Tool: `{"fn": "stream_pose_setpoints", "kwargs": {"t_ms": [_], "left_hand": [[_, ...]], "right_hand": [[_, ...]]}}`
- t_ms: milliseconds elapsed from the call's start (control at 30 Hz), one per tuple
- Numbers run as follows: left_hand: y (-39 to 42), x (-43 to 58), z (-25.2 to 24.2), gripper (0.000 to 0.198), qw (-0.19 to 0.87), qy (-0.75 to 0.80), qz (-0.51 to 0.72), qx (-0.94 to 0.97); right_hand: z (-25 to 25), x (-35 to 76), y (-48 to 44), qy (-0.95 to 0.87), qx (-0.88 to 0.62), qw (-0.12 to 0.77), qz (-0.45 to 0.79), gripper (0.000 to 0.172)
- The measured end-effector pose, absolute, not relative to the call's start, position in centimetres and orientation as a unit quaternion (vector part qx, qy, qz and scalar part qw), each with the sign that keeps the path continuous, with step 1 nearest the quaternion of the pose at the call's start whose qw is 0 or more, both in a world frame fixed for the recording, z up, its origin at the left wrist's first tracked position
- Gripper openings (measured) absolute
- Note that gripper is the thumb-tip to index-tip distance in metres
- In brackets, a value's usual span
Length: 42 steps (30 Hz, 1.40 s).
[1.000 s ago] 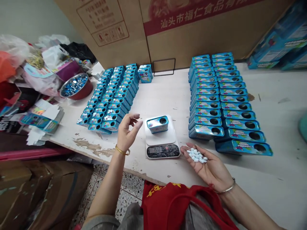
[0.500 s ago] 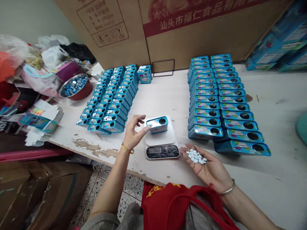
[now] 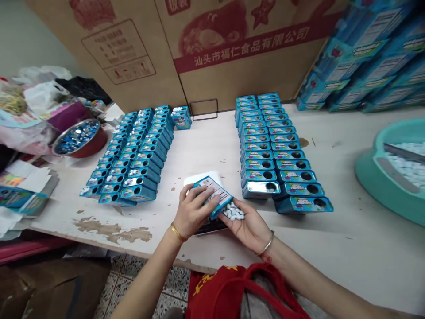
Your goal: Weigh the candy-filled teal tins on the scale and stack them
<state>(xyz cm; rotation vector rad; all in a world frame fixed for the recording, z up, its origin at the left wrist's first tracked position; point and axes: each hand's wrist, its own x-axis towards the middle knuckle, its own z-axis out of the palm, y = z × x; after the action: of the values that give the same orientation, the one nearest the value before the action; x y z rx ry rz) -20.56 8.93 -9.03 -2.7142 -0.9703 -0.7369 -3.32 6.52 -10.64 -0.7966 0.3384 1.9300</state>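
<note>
My left hand [image 3: 190, 213] is wrapped over a blue candy tin [image 3: 223, 191], its fingers lying across the printed face. The tin is tilted, its lower right end at my right palm. My right hand [image 3: 251, 230] is cupped palm up and holds a small heap of white candies [image 3: 234, 213]. Some candies lie right at the tin's end; its hole is hidden from me. Below both hands is a white kitchen scale [image 3: 212, 174], its dark display panel mostly covered.
Rows of blue tins topped with white candies [image 3: 141, 160] stand left; rows with open holes [image 3: 260, 155] stand right. A teal basin [image 3: 375, 168] of white candies is at far right. A red bowl [image 3: 88, 149] of blue-silver pieces sits left. A large carton [image 3: 232, 84] stands behind.
My left hand has lifted the tin off the scale and tipped it toward my right palm. My right hand has moved left to meet it. The view has turned right.
</note>
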Motion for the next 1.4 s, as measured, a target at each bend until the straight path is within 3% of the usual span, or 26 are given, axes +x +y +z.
{"fn": "stream_pose_setpoints", "kwargs": {"t_ms": [633, 733, 933, 1133, 1300, 1400], "left_hand": [[7.5, -21.0, -10.2, 0.04, 0.068, -0.392, -0.293, -0.869], [7.7, -21.2, -10.8, 0.041, 0.003, -0.43, -0.319, -0.845], [9.7, -22.0, -12.6, 0.04, -0.236, -0.518, -0.401, -0.718], [11.7, -22.5, -13.3, 0.04, -0.389, -0.492, -0.416, -0.659], [11.5, -23.7, -12.6, 0.063, -0.376, -0.466, -0.421, -0.681], [10.3, -24.5, -11.6, 0.054, -0.29, -0.496, -0.48, -0.663]], "right_hand": [[-10.3, -3.0, 5.8, 0.138, -0.336, 0.508, 0.781, 0.018], [-10.2, -3.0, 5.8, 0.135, -0.334, 0.51, 0.781, 0.018], [-10.3, -2.2, 5.3, 0.125, -0.354, 0.49, 0.787, 0.017], [-10.9, -0.7, 4.3, 0.131, -0.373, 0.475, 0.786, 0.02], [-11.3, 0.3, 3.2, 0.134, -0.387, 0.459, 0.789, 0.025], [-11.6, 0.6, 2.4, 0.144, -0.392, 0.442, 0.794, 0.027]]}}
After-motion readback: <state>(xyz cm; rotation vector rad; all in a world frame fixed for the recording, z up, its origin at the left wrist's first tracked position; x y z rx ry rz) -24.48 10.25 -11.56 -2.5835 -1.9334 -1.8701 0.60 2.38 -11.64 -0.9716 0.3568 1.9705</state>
